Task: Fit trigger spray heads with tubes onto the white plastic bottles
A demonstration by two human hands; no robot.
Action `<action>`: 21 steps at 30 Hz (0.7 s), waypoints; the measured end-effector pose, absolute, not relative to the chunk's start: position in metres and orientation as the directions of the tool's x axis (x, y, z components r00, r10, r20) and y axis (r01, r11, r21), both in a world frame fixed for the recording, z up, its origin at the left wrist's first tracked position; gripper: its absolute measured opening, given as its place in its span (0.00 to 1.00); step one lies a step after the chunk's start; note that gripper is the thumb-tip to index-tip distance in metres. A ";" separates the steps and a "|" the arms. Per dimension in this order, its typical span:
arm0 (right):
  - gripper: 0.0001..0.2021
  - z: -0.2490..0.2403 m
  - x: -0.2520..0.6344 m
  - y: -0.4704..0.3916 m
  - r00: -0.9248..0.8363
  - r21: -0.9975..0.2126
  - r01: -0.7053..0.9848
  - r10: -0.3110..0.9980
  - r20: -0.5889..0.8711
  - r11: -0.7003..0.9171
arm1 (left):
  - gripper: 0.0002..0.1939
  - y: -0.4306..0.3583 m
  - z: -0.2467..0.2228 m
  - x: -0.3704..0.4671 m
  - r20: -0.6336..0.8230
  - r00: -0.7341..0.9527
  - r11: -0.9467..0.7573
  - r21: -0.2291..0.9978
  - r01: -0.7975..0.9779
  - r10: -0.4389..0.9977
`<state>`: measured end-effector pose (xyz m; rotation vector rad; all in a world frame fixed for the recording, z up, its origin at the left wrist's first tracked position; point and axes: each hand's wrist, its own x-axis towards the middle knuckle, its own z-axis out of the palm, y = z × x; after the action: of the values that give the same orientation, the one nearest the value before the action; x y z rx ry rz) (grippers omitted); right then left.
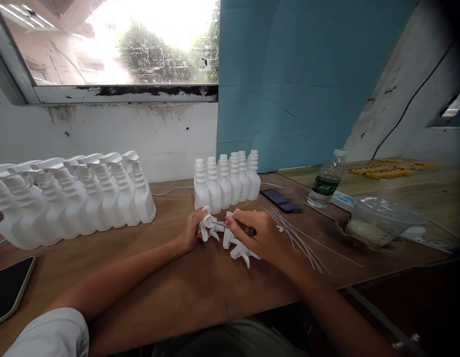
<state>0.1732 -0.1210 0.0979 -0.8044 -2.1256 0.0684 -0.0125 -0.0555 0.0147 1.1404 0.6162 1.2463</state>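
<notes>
My left hand (192,230) is closed around a white trigger spray head (207,224). In my right hand (257,230) is a screwdriver (249,230) with a dark handle, gripped between thumb and fingers. Its thin metal shaft points left and its end reaches the spray head; whether it is inside or only touching, I cannot tell. More white spray heads (240,249) lie on the brown table (185,292) just under my right hand, which partly hides them. Several thin white tubes (298,238) are spread to the right of that hand.
White bottles fitted with spray heads (99,193) stand in a row at left. Several open-necked white bottles (224,183) stand behind my hands. Phones lie at left (10,287) and back right (280,200). A water bottle (327,181) and a plastic cup (374,223) are at right.
</notes>
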 end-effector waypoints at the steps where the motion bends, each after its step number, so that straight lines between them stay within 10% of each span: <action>1: 0.18 0.097 0.172 -0.121 -0.440 -0.278 0.523 0.535 0.722 0.806 | 0.25 -0.055 0.014 -0.012 0.207 0.262 -0.086 0.909 -0.409 0.943; 8: 0.19 0.083 0.160 -0.117 -0.418 -0.067 0.542 0.339 0.843 0.837 | 0.24 -0.052 0.012 -0.011 0.207 0.228 -0.091 0.896 -0.435 0.951; 17: 0.17 0.069 0.151 -0.106 -0.346 -0.106 0.526 0.327 0.879 0.844 | 0.23 -0.054 0.016 -0.013 0.202 0.274 -0.055 0.884 -0.464 0.940; 21: 0.17 0.068 0.152 -0.105 -0.309 -0.314 0.472 0.487 0.817 0.824 | 0.23 -0.054 0.015 -0.015 0.187 0.306 -0.029 0.890 -0.455 0.933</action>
<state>0.1522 -0.1048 0.0677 -0.7144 -1.9498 0.0189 -0.0147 -0.0539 0.0152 1.0889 0.5660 1.2119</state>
